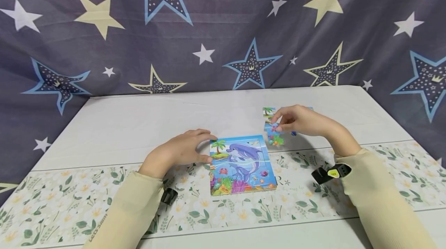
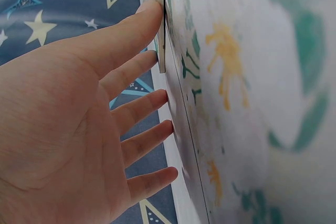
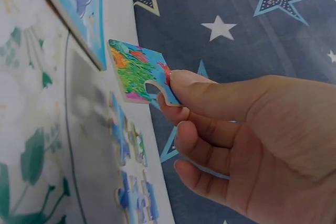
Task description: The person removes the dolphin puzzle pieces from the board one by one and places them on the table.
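A dolphin picture puzzle board lies flat on the table, showing a palm tree, a crab and coral. My left hand is at its left edge, thumb and index fingertip touching the board; in the left wrist view the other fingers spread out loosely. Off to the board's upper right, my right hand pinches a jigsaw piece between thumb and curled fingers. Green and orange coral is printed on this piece, and it is raised above the table. More jigsaw pieces lie beneath the right hand, partly hidden by it in the head view.
A palm-tree piece lies behind the right hand's fingertips. A floral cloth strip runs across the white table. Behind the table hangs a dark curtain printed with stars.
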`<state>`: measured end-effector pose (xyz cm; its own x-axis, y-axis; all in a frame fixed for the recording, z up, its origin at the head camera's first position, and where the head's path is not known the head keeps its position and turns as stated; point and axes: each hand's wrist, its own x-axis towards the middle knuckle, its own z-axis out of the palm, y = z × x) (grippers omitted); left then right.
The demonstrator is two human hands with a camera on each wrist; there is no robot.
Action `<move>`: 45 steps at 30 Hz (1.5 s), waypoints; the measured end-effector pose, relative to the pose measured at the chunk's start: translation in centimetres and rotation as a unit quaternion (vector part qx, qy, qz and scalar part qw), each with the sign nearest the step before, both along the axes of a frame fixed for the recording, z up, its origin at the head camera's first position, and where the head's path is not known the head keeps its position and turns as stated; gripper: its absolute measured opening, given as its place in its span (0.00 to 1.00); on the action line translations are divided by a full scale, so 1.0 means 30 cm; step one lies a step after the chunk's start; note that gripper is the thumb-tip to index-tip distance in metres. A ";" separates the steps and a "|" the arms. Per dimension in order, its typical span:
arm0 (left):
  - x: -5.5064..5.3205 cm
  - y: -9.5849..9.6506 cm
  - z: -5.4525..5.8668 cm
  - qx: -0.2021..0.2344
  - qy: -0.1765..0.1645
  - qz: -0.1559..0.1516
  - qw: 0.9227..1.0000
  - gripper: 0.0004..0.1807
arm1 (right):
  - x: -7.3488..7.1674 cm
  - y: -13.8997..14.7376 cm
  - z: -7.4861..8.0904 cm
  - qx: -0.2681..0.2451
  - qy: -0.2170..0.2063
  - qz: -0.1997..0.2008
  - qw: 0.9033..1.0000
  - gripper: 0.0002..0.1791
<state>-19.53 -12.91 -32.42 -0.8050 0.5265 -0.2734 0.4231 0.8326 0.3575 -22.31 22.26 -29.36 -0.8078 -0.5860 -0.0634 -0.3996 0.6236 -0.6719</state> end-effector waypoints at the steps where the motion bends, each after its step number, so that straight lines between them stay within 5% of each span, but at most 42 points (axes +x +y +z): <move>1: 0.000 0.000 0.000 0.000 0.000 0.000 1.000 0.37 | -0.003 0.002 -0.005 0.002 -0.001 -0.001 1.000 0.11; 20: 0.001 0.003 0.003 -0.004 0.000 0.004 1.000 0.37 | -0.049 0.020 -0.081 0.023 -0.042 -0.017 0.999 0.09; 45: -0.004 0.001 -0.003 -0.003 0.002 0.000 1.000 0.37 | -0.050 0.011 -0.112 0.046 -0.037 -0.006 0.998 0.07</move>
<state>-19.64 -12.87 -32.50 -0.8060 0.5247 -0.2741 0.4240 0.8348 0.3511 -23.81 22.59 -32.73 -0.8059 -0.5653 -0.1759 -0.3435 0.6884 -0.6388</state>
